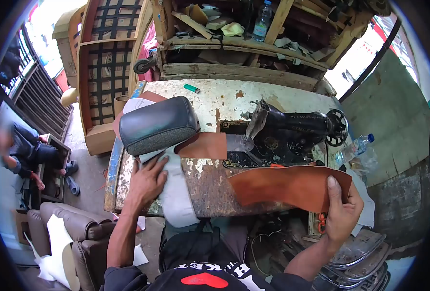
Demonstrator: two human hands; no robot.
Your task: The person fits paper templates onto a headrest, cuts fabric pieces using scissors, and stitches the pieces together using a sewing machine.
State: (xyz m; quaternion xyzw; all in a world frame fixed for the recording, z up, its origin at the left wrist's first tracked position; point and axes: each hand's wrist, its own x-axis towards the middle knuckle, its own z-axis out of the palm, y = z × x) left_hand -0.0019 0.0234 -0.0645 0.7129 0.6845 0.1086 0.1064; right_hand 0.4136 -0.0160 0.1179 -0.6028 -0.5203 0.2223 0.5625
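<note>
My right hand [343, 206] grips the right end of a brown leather piece [287, 186], thumb on top, at the table's front right. My left hand [147, 182] lies with fingers spread at the left edge of a pale grey strip [178, 194], which hangs over the table's front edge. Just beyond that hand is a black padded cushion [159, 123] with a grey textured side. Another brown piece [203, 145] lies between the cushion and the black sewing machine [292, 128], its right end by the needle area.
A green lighter [191, 88] lies on the worn table [219, 89]. Plastic bottle [355, 148] at right; orange-handled scissors [321, 223] below the right hand. Cluttered wooden shelf [244, 72] behind. Brown padded seat [74, 228] at lower left; a seated person [28, 150] farther left.
</note>
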